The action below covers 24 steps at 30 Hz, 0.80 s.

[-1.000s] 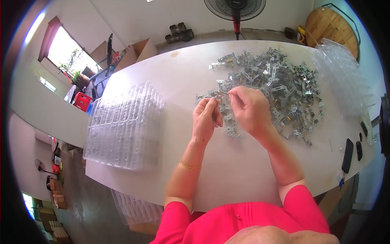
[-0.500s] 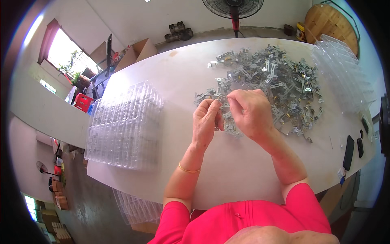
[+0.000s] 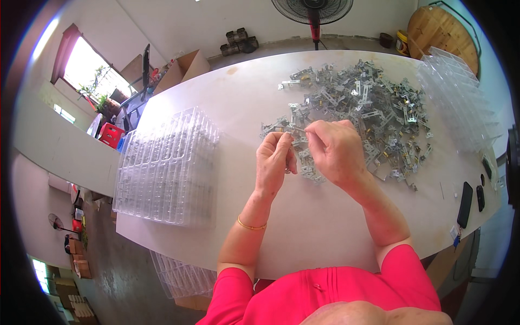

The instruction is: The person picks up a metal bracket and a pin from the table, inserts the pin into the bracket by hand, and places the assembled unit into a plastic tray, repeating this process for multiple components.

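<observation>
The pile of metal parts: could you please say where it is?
In the head view, the pile lies right of centre on the table, mostly beyond the right hand and left of the right-side clear trays.

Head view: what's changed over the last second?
Left hand and right hand both shifted slightly back toward the body, the right a bit more. Fingers stay pinched; no pick-up or release visible. Unchanged: metal bracket pile, stacked clear plastic trays.

Free lane (trays (image 3: 162, 168) left, metal parts (image 3: 371, 115) right)
</observation>
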Each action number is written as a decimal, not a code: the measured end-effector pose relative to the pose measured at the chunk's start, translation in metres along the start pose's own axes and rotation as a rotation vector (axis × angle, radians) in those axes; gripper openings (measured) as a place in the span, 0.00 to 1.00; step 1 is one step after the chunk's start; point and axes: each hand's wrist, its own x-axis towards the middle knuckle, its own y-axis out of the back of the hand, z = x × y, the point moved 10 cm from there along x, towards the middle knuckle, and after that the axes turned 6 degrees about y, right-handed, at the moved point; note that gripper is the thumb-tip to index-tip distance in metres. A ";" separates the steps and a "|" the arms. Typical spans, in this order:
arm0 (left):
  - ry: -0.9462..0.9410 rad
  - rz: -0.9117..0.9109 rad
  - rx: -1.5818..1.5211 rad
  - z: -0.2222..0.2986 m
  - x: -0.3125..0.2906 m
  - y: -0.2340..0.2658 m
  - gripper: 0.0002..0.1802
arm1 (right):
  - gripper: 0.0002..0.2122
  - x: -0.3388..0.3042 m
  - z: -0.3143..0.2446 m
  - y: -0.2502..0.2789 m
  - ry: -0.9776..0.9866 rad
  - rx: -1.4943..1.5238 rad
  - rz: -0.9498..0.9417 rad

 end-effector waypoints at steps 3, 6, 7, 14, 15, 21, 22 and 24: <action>-0.041 0.030 0.049 0.005 -0.002 0.000 0.11 | 0.03 0.001 -0.003 0.001 -0.009 -0.001 -0.002; -0.052 0.040 0.063 0.005 -0.003 0.000 0.11 | 0.03 0.001 -0.004 0.003 -0.016 -0.001 0.004; -0.046 0.029 0.061 0.004 -0.002 -0.001 0.11 | 0.03 0.001 -0.004 0.003 -0.014 -0.006 0.008; -0.107 0.049 0.185 0.018 -0.012 -0.014 0.11 | 0.03 -0.001 -0.006 0.002 -0.011 -0.008 -0.012; -0.122 0.060 0.217 0.019 -0.013 -0.014 0.11 | 0.04 -0.001 -0.005 0.001 -0.059 0.012 -0.033; -0.289 0.118 0.394 0.021 -0.014 -0.012 0.08 | 0.07 -0.005 -0.002 -0.005 -0.083 0.066 -0.122; -0.292 0.112 0.391 0.021 -0.016 -0.014 0.08 | 0.07 -0.006 -0.001 -0.008 -0.093 0.112 -0.151; -0.383 0.158 0.469 0.035 -0.023 -0.018 0.07 | 0.07 -0.006 0.003 -0.008 -0.144 0.144 -0.187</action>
